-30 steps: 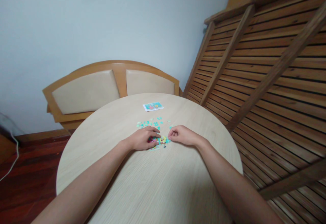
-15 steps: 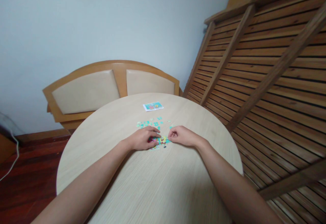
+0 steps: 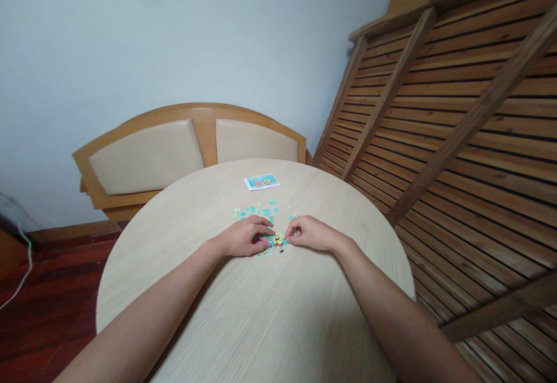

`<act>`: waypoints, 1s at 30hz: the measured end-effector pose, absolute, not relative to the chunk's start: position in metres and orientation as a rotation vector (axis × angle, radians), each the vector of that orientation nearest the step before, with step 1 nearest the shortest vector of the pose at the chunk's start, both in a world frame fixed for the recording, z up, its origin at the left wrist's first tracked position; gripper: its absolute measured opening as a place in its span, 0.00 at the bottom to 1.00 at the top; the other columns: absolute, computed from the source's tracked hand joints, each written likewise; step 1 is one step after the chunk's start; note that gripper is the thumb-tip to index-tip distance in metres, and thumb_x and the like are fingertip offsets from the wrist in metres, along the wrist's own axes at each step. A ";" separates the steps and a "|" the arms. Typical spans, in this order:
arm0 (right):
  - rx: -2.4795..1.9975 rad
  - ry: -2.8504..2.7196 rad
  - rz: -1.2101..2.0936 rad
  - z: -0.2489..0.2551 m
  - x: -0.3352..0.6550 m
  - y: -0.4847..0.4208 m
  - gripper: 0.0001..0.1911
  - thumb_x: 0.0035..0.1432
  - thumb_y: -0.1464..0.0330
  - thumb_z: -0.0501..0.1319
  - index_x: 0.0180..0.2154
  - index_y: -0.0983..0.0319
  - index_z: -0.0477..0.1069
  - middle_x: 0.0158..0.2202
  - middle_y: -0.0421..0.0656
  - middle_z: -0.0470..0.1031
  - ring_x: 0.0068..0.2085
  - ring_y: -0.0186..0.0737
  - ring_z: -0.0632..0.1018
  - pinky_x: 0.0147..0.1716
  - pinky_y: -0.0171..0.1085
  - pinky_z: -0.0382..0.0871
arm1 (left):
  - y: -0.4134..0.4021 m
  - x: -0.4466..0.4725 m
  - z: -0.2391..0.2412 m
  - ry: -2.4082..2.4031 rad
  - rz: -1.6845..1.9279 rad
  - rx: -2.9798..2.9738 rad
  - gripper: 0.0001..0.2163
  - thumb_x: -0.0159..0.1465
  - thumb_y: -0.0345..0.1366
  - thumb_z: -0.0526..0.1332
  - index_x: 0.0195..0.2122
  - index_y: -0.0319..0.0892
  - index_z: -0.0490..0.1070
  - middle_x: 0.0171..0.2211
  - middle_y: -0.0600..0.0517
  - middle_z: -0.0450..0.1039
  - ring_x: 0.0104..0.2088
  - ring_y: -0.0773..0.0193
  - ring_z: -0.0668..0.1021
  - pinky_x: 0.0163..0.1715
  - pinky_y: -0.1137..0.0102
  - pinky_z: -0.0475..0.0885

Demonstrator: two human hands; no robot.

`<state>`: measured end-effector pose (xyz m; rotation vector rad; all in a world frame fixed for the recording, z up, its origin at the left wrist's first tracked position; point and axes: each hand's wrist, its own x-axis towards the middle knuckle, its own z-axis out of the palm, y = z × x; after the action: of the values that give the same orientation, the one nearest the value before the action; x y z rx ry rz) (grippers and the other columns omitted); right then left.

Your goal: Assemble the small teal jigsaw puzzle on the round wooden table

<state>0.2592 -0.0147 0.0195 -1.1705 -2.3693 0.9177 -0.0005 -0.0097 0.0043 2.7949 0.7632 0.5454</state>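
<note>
A partly joined jigsaw puzzle (image 3: 278, 239) lies on the table, showing a yellow square cartoon figure on teal with pink at the left. My left hand (image 3: 246, 236) rests over its left side, fingers curved and apart, hiding part of the picture. At the right edge, the thumb and forefinger of my right hand (image 3: 311, 232) are pinched together on a small puzzle piece (image 3: 286, 241), mostly covered by the fingertips. Loose teal puzzle pieces (image 3: 267, 212) are scattered just beyond my hands.
A printed picture card (image 3: 261, 182) with a pink and a yellow figure lies farther back on the round pale table (image 3: 243, 313). Behind stands a padded wooden headboard (image 3: 204, 133). A slatted wooden frame (image 3: 435, 116) leans along the right.
My right hand has shifted very slightly left against the puzzle's right edge, and its pinch has changed shape a little. My left hand stays in place.
</note>
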 end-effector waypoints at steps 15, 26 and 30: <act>-1.572 -2.056 0.367 0.001 0.309 0.019 0.13 0.60 0.68 0.59 0.41 0.63 0.80 0.41 0.48 0.82 0.39 0.42 0.79 0.42 0.38 0.69 | -0.014 -0.003 0.010 0.728 0.511 2.804 0.15 0.68 0.41 0.59 0.52 0.44 0.76 0.53 0.43 0.73 0.54 0.54 0.75 0.57 0.62 0.68; -1.558 -2.162 0.290 -0.005 0.300 0.018 0.13 0.60 0.62 0.63 0.42 0.61 0.80 0.44 0.49 0.80 0.46 0.45 0.78 0.48 0.39 0.68 | -0.015 -0.002 0.011 0.737 0.529 2.772 0.15 0.68 0.43 0.60 0.51 0.44 0.76 0.52 0.44 0.75 0.53 0.55 0.76 0.56 0.62 0.69; -1.478 -2.226 0.216 -0.002 0.288 0.011 0.15 0.63 0.61 0.61 0.47 0.59 0.79 0.48 0.48 0.78 0.49 0.45 0.75 0.52 0.41 0.65 | -0.009 -0.006 0.016 0.729 0.656 2.700 0.14 0.70 0.44 0.57 0.51 0.44 0.75 0.51 0.45 0.76 0.52 0.58 0.76 0.56 0.63 0.69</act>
<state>0.2876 0.0111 -0.0019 -1.4780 -2.2262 0.2165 -0.0063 -0.0093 0.0159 2.6998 0.7291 0.6559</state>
